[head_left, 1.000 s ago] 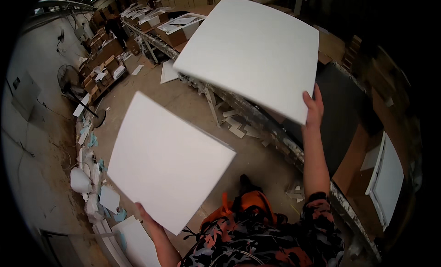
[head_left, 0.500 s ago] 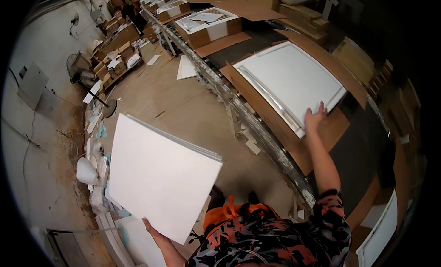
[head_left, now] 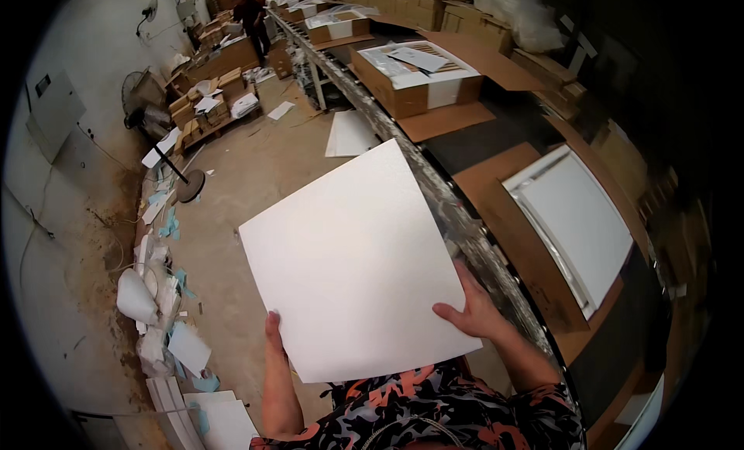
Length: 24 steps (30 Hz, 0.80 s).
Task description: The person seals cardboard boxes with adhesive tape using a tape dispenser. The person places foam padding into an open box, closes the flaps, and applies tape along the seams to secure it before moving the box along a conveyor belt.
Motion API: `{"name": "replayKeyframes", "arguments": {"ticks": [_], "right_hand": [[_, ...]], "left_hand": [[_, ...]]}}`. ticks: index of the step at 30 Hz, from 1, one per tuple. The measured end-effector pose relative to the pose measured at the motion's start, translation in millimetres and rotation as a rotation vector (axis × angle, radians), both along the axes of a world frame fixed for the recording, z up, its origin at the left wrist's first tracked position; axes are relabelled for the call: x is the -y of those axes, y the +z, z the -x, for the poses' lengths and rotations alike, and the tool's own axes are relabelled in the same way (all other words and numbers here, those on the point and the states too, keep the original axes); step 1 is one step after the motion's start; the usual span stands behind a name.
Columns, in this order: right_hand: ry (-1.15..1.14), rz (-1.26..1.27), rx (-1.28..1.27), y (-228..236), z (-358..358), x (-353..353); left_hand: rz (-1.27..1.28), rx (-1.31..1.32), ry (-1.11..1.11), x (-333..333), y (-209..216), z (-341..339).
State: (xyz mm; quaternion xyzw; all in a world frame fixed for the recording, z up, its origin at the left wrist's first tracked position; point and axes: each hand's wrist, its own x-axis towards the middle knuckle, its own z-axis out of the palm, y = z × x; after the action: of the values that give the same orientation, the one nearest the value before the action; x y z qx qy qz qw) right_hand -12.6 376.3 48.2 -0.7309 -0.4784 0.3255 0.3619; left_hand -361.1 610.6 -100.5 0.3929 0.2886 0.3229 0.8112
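A stack of square white foam sheets [head_left: 356, 264] is held in front of my body, its broad face tilted up. My left hand [head_left: 274, 335] grips its left edge, the thumb showing and the other fingers hidden behind. My right hand [head_left: 471, 309] grips the right edge with the thumb on the face. To the right, an open cardboard box [head_left: 521, 249] on the conveyor holds a white panel [head_left: 577, 210] with a raised border; neither hand touches it.
The conveyor's worn metal rail [head_left: 496, 272] runs along my right side. Farther up stands another open box [head_left: 418, 97] with papers on top. A black fan stand [head_left: 190, 185] is on the floor at left, near plastic wrap and scraps. A person [head_left: 252, 24] stands far off.
My right hand has left the white panel in the box and taken hold of the sheets' right edge. The sheets have moved right, in front of me. The view has turned left.
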Motion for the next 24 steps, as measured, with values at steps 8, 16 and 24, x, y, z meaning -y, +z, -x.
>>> {"name": "replayKeyframes", "arguments": {"ticks": [8, 16, 24], "right_hand": [[-0.030, -0.229, -0.324, -6, -1, -131], [-0.623, -0.976, -0.462, 43, -151, -345], [-1.268, -1.061, -0.340, 12, -422, -535]], "left_hand": [[0.120, -0.019, 0.254, -65, -12, 20], [0.126, -0.243, 0.474, -134, -55, 49], [0.061, 0.077, 0.525, -259, 8, 3]]}}
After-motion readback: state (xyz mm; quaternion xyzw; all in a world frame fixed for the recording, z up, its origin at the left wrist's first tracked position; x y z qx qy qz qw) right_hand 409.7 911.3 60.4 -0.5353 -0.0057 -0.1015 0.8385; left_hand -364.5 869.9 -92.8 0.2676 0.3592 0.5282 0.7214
